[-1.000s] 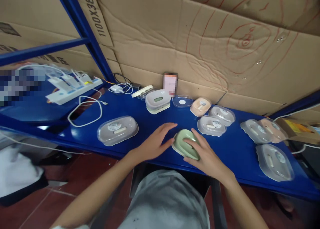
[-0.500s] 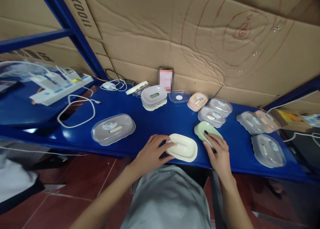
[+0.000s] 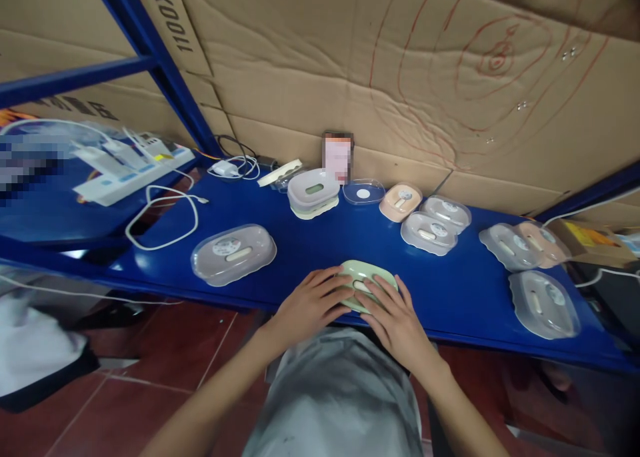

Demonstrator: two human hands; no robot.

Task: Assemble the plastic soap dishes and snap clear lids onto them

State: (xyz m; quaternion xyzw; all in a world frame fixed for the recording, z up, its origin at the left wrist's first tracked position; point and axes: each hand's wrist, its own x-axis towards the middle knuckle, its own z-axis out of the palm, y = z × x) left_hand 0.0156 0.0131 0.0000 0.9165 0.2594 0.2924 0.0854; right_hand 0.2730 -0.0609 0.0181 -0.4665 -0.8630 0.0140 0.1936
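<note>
A pale green oval soap dish lies at the front edge of the blue shelf, stacked over a cream part that barely shows beneath it. My left hand rests on its left side with the fingers curled over the rim. My right hand presses on its right side, fingers spread across the top. Both hands hold the dish between them.
A clear-lidded grey dish sits to the left. Further back stand a white-lidded dish, a clear lid, a pink dish and several clear-lidded dishes toward the right. White cables and a power strip lie at left.
Half a second ago the green part was apart at the right in my right hand and the cream tray lay by my left. Now the green part sits over the cream one, both hands on it.
</note>
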